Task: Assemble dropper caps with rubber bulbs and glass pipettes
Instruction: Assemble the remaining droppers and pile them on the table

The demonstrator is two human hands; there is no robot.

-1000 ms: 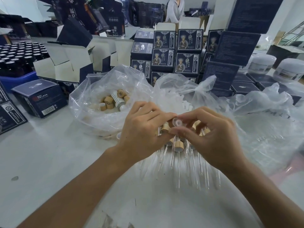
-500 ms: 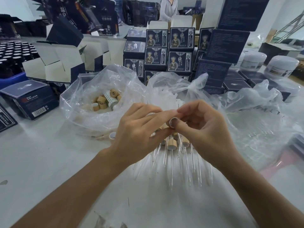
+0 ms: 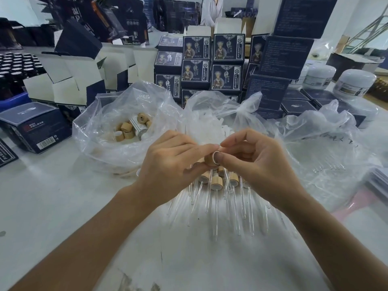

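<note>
caps (image 3: 128,129) in left bag (image 3: 100,131); finished droppers (image 3: 216,185) on table (image 3: 52,206), boxes (image 3: 210,66) behind

The cap (image 3: 211,159) looks like light wood or bamboo, matt, with a white plastic-looking liner. The finished droppers (image 3: 216,183) have clear shiny glass pipettes (image 3: 216,217). The bags (image 3: 100,131) are thin crinkly see-through plastic, kinda glossy. The boxes (image 3: 226,77) are dark printed cardboard, and the table (image 3: 52,206) is smooth off-white with a few scuffs.
</note>
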